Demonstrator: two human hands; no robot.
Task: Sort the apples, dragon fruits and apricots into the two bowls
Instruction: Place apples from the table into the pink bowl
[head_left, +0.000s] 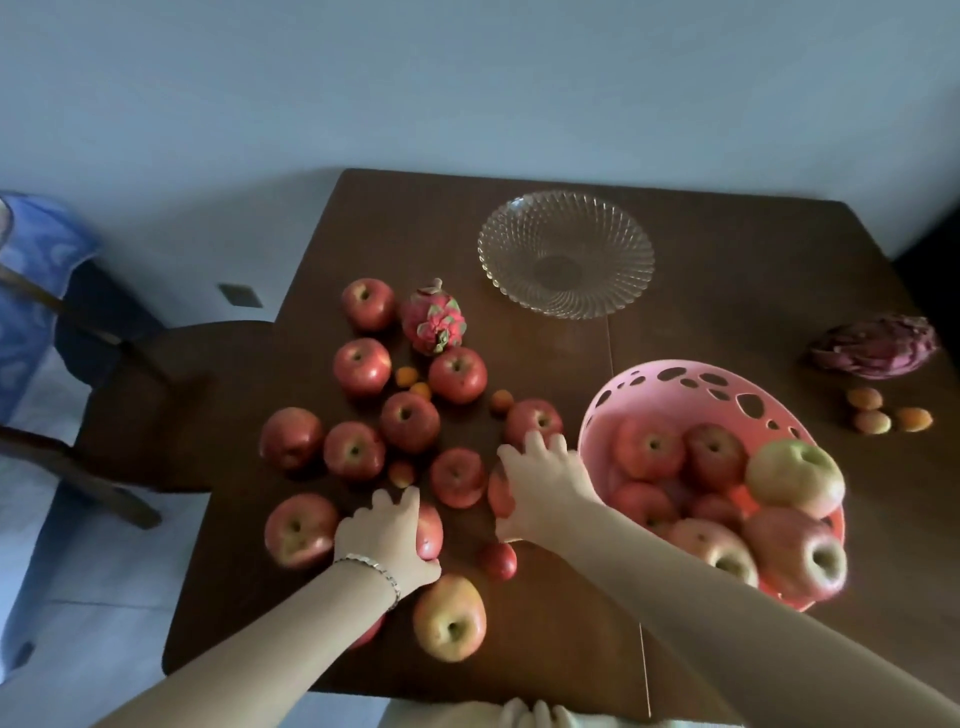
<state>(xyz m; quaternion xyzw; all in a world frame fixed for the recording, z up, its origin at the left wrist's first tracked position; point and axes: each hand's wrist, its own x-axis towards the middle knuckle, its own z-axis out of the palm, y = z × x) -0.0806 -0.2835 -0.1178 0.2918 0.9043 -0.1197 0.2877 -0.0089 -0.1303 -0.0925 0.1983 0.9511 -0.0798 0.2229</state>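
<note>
Leftmost, loose apples (358, 366) on brown table (727, 291); left hand (387, 535) wrapped over one red apple (429, 530). Next, right hand (545, 486) cupping another apple (500, 491). Farther back, empty glass bowl (566, 253). Rightward, pink bowl (691, 379) of apples, dragon fruit (875, 347), apricots (883, 413). No readable writing.

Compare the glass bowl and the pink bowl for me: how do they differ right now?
The glass bowl is clear, shallow and ribbed; the pink bowl is opaque, deeper, with holes in its wall. The glass bowl holds no fruit; the pink bowl is heaped with apples. The glass bowl sits farther away; the pink one is beside the right hand. Both stand on the table.
</note>
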